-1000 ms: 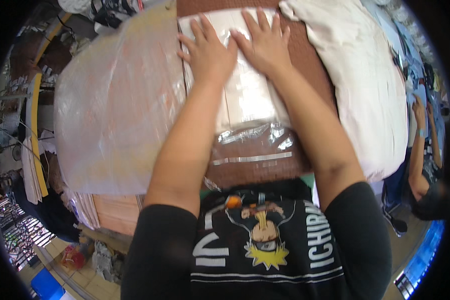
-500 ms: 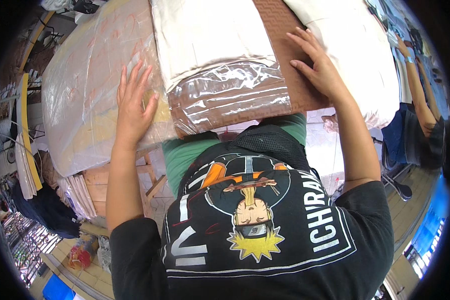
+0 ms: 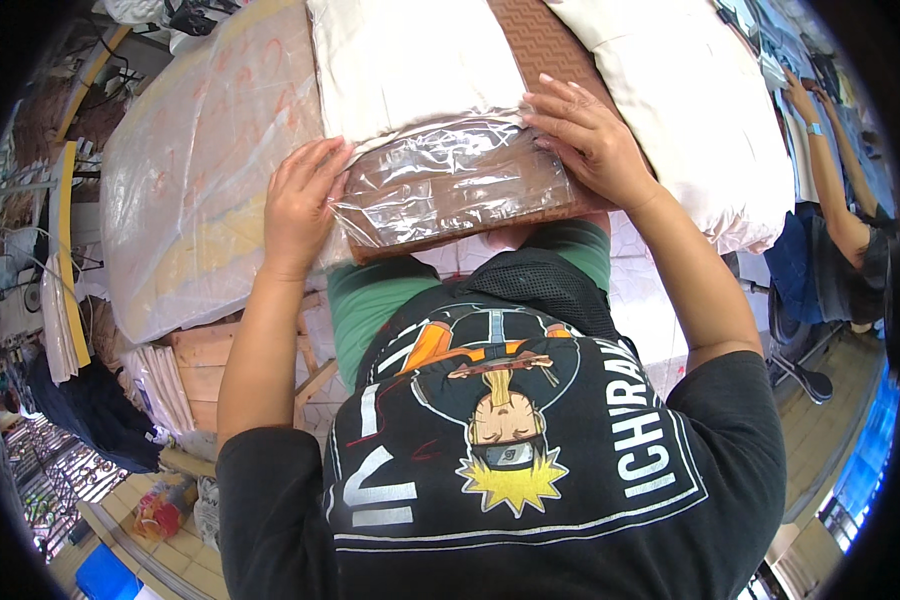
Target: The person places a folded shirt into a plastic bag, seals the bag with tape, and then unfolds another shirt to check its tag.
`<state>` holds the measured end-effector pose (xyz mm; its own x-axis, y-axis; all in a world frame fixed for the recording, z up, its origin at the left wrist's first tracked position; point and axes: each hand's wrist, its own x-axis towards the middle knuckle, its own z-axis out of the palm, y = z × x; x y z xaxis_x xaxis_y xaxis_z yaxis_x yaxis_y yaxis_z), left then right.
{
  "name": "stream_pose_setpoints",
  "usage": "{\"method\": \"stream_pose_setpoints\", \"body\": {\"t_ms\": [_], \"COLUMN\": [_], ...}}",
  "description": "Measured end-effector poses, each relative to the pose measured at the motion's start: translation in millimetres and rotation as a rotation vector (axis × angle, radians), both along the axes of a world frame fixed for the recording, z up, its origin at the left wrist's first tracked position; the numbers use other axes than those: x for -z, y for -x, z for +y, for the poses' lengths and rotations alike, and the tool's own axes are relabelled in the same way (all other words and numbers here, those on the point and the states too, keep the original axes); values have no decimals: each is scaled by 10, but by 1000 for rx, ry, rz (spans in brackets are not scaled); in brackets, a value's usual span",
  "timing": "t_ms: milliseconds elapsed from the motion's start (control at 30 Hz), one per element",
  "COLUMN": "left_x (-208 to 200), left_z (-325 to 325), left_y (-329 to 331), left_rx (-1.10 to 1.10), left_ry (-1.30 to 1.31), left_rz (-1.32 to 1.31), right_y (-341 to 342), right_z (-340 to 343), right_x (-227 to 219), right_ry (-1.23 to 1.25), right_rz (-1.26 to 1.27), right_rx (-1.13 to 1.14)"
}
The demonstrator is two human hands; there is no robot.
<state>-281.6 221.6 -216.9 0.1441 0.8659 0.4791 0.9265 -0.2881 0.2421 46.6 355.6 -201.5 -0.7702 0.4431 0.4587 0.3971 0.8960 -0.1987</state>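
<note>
In front of me a folded cream-coloured cloth [image 3: 420, 60] lies inside a clear plastic bag [image 3: 460, 180], whose near end extends past the cloth, shiny and wrinkled. My left hand [image 3: 305, 205] is at the bag's left edge, its fingers bent together and its thumb below, closed on the plastic. At the right edge, near the cloth's lower corner, my right hand [image 3: 595, 145] closes its fingers and thumb on the bag. The fingertips' exact hold on the thin film is hard to see. Beneath lies a brown textured work surface [image 3: 560, 45].
A large plastic-wrapped stack [image 3: 200, 170] fills the left side of the table. More cream cloth [image 3: 705, 120] is piled at the right. Farther right, another person's arm [image 3: 832, 175] reaches toward blue fabric. A wooden frame [image 3: 205, 360] stands below on the left.
My left hand has moved right, from the wrapped stack to the bag's left edge. My right hand has moved left from the brown surface onto the bag. Both hands have closed.
</note>
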Motion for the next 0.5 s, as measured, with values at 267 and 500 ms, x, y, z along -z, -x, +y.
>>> {"method": "stream_pose_setpoints", "body": {"t_ms": [267,500], "left_x": [-43,-19], "left_z": [32,76], "left_y": [33,66], "left_rx": [44,48], "left_ry": [-20,-26], "left_rz": [-60,-79], "right_y": [43,89], "right_z": [21,11], "right_x": [11,26], "right_ry": [8,69], "right_rz": [25,71], "right_rx": [-59,-20]}}
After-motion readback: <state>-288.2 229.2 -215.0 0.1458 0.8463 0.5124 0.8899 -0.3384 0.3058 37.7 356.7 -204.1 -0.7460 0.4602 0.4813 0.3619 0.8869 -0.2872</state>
